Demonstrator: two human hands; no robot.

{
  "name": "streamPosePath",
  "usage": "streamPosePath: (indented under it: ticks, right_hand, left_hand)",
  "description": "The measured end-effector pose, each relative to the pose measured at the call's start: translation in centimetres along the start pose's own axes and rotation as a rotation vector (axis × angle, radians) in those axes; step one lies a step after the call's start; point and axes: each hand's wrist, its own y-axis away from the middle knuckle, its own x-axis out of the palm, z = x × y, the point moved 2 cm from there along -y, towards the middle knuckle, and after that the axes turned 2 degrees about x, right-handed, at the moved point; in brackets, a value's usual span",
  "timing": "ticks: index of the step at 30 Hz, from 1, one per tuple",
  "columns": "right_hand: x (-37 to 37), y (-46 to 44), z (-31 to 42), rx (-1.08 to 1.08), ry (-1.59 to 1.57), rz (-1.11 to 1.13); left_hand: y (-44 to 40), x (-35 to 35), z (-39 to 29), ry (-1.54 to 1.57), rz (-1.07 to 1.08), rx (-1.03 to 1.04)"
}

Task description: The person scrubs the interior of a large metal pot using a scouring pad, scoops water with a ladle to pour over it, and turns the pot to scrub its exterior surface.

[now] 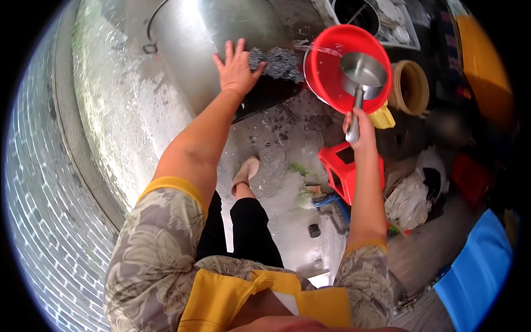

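Observation:
My left hand (238, 71) lies spread against a large shiny metal vessel (213, 27), its fingers apart. Just right of my thumb is a dark grey, crumpled, rough-textured thing (278, 65) whose kind I cannot make out. My right hand (360, 128) is wrapped round the handle of a metal saucepan (363, 71). The pan's bowl is over the opening of a red bucket (323, 61), with its handle pointing back towards me. Whether the bowl holds water cannot be told.
Below the bucket stands a red plastic stool (338, 176). A tan bucket (416, 87) and a white crate (410, 25) are to the right. Pale cloth or sacking (409, 205) and a blue sheet-like thing (478, 271) lie nearer. Wet concrete floor (282, 205) surrounds my foot.

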Motion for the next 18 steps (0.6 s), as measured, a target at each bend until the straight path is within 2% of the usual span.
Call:
streamPosePath:
  ticks: [2, 4, 6, 8, 10, 12, 14, 18]
  right_hand:
    - [-2.4, -4.6, 1.0, 0.009, -0.152, 0.031]
    - [-3.8, -8.2, 0.6, 0.05, -0.202, -0.046]
    - [-3.5, -10.4, -0.8, 0.016, -0.413, -0.165]
    - [-2.6, -10.5, -2.1, -0.001, -0.514, -0.077]
    - [-3.1, -11.6, -4.7, -0.071, -0.446, 0.076]
    - [-2.6, -9.6, -7.3, -0.038, -0.348, 0.098]
    - [-3.0, -5.8, -9.9, -0.013, -0.209, -0.01]
    - [-8.7, 1.5, -15.6, -0.044, 0.362, -0.243]
  left_hand:
    - [-0.4, 0.2, 0.0, -0.02, -0.014, 0.022]
    - [-0.2, 0.9, 0.1, -0.063, -0.058, 0.011]
    - [-0.3, 1.1, 0.0, -0.078, -0.054, 0.01]
    - [-0.6, 1.1, -0.3, -0.091, -0.037, 0.011]
    - [-0.8, 1.4, -0.6, -0.087, -0.036, 0.012]
    - [-1.0, 1.7, -0.9, -0.098, -0.038, 0.032]
    - [-1.3, 2.0, -1.3, -0.108, -0.045, 0.052]
    - [-1.8, 2.2, -1.5, -0.167, -0.02, 0.047]
